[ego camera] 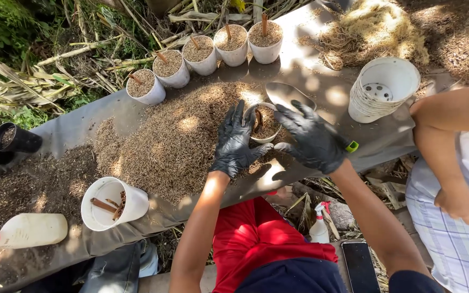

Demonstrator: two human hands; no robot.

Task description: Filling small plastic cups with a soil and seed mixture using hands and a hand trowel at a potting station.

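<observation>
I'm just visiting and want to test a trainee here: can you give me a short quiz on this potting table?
1. True or false: both gloved hands, left hand and right hand, are around the small white pot.
2. How many filled white pots stand in the back row? A) three B) five C) eight
3. What lies in the tipped white cup at front left?

Key: 1 true. 2 B. 3 Brown sticks.

Grey table (82, 127), husk pile (175, 141), white pots (202, 54)
</observation>
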